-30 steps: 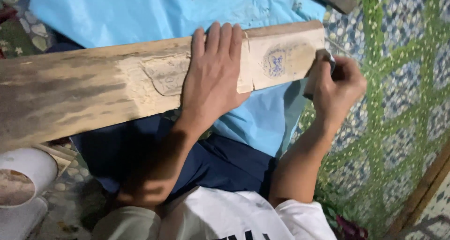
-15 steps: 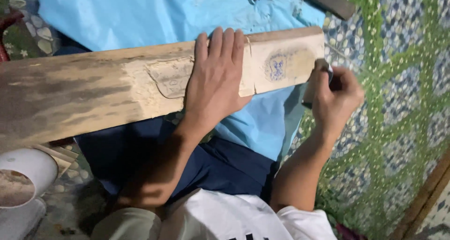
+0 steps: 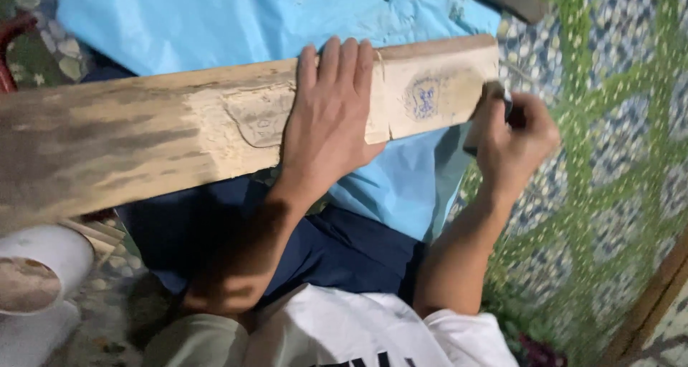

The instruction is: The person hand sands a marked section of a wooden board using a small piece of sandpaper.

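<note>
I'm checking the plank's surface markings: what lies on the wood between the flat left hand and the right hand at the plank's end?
In the head view, between the left hand and right hand, the plank shows a crack and a blue ink mark.

- A long wooden plank [image 3: 179,145] is pressed flat by the left hand [image 3: 330,116] over a blue sheet [image 3: 215,23].
- A small dark tool [image 3: 502,98] is gripped by the right hand [image 3: 512,134] at the plank's end.

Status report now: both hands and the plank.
Left hand flat on wooden plank, pinning it. Right hand closed on a small dark tool at plank's end. Blue sheet underneath; nothing blocking.
</note>
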